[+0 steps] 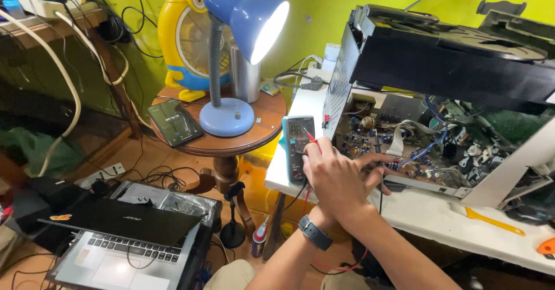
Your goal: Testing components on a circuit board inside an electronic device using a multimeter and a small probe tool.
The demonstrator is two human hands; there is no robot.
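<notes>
The left hand, a dark watch on its wrist, is closed around a red probe just beside the teal multimeter at the white table's edge. Crossing beneath it, the right hand is pinched on a black probe whose tip touches the circuit board of the opened device; a blue desk lamp glows on the round wooden table
</notes>
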